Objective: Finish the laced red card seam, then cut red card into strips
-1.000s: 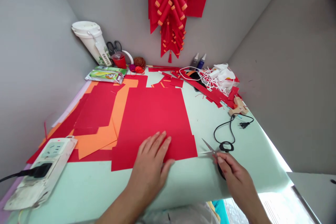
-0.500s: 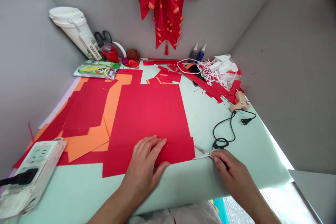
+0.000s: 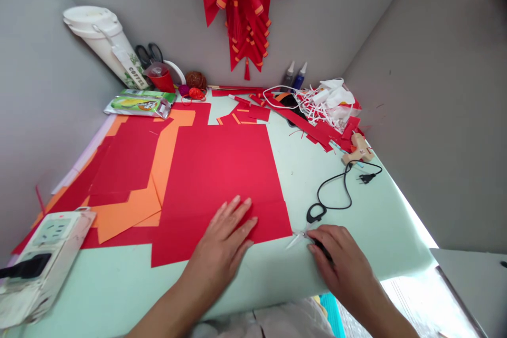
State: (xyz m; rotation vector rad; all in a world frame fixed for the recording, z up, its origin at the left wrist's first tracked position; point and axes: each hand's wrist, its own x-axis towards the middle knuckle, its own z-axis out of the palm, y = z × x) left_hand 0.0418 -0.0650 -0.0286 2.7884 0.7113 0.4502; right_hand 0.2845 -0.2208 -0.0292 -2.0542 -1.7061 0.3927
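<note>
A large sheet of red paper [image 3: 222, 169] lies on the pale green table, with a second red strip or folded edge along its near side. My left hand [image 3: 224, 237] rests flat on the near part of the red paper, its fingers slightly spread. To the right of the paper's near corner, my right hand [image 3: 336, 253] grips one black handle of the scissors [image 3: 316, 213]. The scissors are spread apart, with their blades at the paper's right corner and the other handle loop standing free of my fingers.
Red and orange sheets [image 3: 122, 216] lie at the left, beside a power strip [image 3: 47, 264]. A glue gun [image 3: 358, 149] with a black cord lies at the right. White string and scraps [image 3: 328, 105] are piled behind it.
The scissors have shifted left and turned, opening wider, with my right hand moving along. My left hand's fingers have spread and lie flatter on the red paper. The view has shifted slightly.
</note>
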